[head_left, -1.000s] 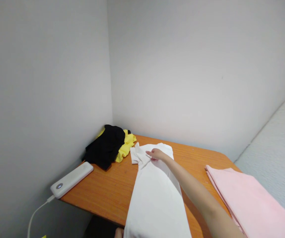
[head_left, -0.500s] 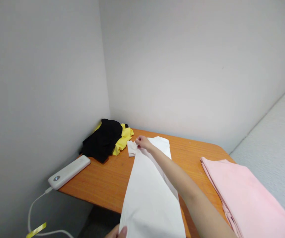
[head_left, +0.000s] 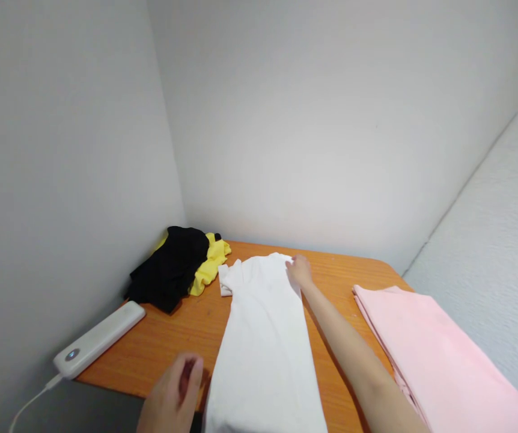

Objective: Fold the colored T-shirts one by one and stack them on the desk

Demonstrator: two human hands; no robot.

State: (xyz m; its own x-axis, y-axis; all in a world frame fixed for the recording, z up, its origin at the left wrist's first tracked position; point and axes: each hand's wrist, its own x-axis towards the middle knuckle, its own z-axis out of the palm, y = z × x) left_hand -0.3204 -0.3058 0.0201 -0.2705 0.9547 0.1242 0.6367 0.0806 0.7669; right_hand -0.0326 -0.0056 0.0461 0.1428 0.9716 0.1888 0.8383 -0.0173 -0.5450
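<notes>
A white T-shirt point(head_left: 265, 337) lies lengthwise on the wooden table, folded narrow, with one short sleeve sticking out at its far left. My right hand point(head_left: 301, 270) reaches to the shirt's far right corner, its fingers closed on the edge there. Just left of the shirt's near end, my left hand point(head_left: 171, 394) hovers with loosely curled fingers, thumb apart, holding nothing. The lower end of the shirt runs out of the bottom of the view.
A crumpled black garment point(head_left: 171, 267) and a yellow one point(head_left: 210, 267) are heaped at the back left. A white power bank point(head_left: 99, 340) with a cable lies along the left edge. Folded pink cloth point(head_left: 439, 355) covers the right side of the wooden table point(head_left: 335, 273). Walls stand close behind.
My right hand has moved from the sleeve across to the shirt's far right corner. The left hand has let go of the near edge and lifted leftward. The shirt now lies flatter.
</notes>
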